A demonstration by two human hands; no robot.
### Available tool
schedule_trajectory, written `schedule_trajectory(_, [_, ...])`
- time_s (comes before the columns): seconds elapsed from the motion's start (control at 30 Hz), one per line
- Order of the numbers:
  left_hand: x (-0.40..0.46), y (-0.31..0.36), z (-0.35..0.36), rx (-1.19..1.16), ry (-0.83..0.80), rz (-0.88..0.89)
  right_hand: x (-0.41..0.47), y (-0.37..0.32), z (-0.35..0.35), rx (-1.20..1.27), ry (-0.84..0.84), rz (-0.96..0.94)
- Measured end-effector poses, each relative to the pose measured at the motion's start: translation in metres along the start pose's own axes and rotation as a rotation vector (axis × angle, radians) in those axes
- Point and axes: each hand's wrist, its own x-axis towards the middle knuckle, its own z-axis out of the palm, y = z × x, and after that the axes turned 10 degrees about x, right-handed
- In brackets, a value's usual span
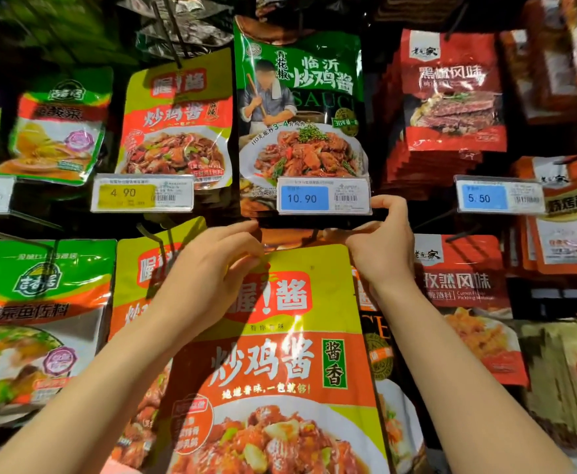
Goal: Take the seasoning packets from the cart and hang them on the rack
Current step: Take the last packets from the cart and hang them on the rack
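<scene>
Item: yellow-and-orange seasoning packet (273, 354), large, glossy, dish printed on its lower half. Position: held up before the rack, its top edge between the two hands, its body hanging down between the forearms.

Left hand (208, 265): fingers curled, gripping the packet's upper left corner, forefinger stretched toward the dark peg end (314, 220) just above.

Right hand (382, 244): at the packet's upper right corner, thumb and fingers closed round the end of that peg just under the blue 10.90 price tag (324, 199) (whether it also pinches the packet edge cannot be told).

Hands: apart, one at each top corner, level with one another.

Adjoining stock: green sauce packet (297, 107) directly above both hands; a matching yellow packet (150, 268) left of the left hand; red packets (461, 295) right of the right hand. Cart not in view.

Condition: hanging step judged under way, packet not yet on a peg; its hang hole is hidden.

Risks, as judged:
- Hole missing the peg tip, since it must be found by feel; the packet would then slide off once released.
- Peg or price tag knocked askew by the right hand's hold.
- Foil torn at the hole if forced over the tip.
- Green packet above nudged off by the rising top edge.
</scene>
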Motion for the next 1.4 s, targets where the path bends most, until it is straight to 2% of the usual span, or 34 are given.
schedule_trajectory(0.2, [-0.011,0.004,0.015,-0.017,0.08,-0.007,0.0,0.01,0.001,-0.027,-0.05,-0.041])
schedule_trajectory(0.37, [-0.026,0.015,0.01,0.094,0.086,0.019,-0.008,0.011,-0.002,-0.15,-0.062,-0.093])
schedule_trajectory(0.5, [-0.048,0.024,-0.008,0.125,0.097,0.024,-0.051,0.013,-0.028,-0.246,-0.074,-0.41])
schedule_trajectory(0.57, [-0.066,0.024,-0.017,0.132,0.116,0.03,-0.088,0.018,-0.042,-0.332,-0.238,-0.564])
schedule_trajectory(0.67, [-0.092,0.023,-0.027,0.091,0.11,0.018,-0.124,0.028,-0.05,-0.514,-0.539,-0.641])
schedule_trajectory(0.73, [-0.1,0.021,-0.032,0.038,0.086,-0.042,-0.125,0.032,-0.046,-0.61,-0.602,-0.605])
schedule_trajectory(0.87, [-0.108,0.021,-0.032,-0.059,0.064,-0.18,-0.11,0.035,-0.032,-0.668,-0.612,-0.454])
schedule_trajectory(0.97, [-0.111,0.02,-0.03,-0.069,0.064,-0.251,-0.1,0.045,-0.017,-0.85,-0.707,-0.289])
schedule_trajectory(1.03, [-0.113,0.02,-0.031,-0.089,0.057,-0.267,-0.1,0.054,-0.01,-0.931,-0.735,-0.264])
schedule_trajectory(1.17, [-0.121,0.019,-0.033,-0.058,0.037,-0.269,-0.104,0.064,-0.008,-0.897,-0.697,-0.295])
schedule_trajectory(1.27, [-0.125,0.017,-0.031,-0.061,0.032,-0.286,-0.101,0.063,-0.014,-0.869,-0.742,-0.274])
schedule_trajectory(1.33, [-0.128,0.016,-0.03,-0.063,0.029,-0.3,-0.102,0.059,-0.018,-0.743,-0.708,-0.226])
schedule_trajectory(1.4, [-0.131,0.015,-0.031,-0.051,0.036,-0.305,-0.109,0.047,-0.024,-0.473,-0.554,-0.23])
